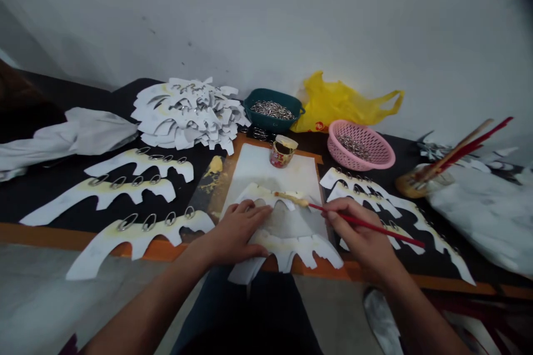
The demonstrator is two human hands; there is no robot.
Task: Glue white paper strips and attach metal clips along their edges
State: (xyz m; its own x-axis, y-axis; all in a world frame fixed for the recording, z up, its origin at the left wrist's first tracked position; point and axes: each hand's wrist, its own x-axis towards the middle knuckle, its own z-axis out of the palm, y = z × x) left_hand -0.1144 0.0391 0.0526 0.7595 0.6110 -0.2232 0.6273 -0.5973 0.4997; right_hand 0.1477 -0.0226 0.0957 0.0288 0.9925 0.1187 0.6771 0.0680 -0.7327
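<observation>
The left hand [235,233] lies flat on a white scalloped cut-out [287,249], its grip apart, with the fingers spread and pressing down rather than clamping. The cut-out sits on a white board [266,166], at about one o'clock from that hand. The right hand [358,236] has its grip closed around a red-handled brush [366,223], whose yellow-coated tip [291,198] touches the cut-out's upper edge at about eleven o'clock from that hand. Both hands and the brush hide the cut-out's middle, so I cannot tell whether it is one piece or two stacked. A small glue jar [283,151] stands at twelve o'clock on the board, its contents hard to make out. More ringed cut-outs [125,238] lie on the dark surface [54,199] at nine o'clock, and a teal basket of metal rings [272,110] sits near the wall. At two o'clock, a pale cloth [478,222] partly covers what lies beneath it.
</observation>
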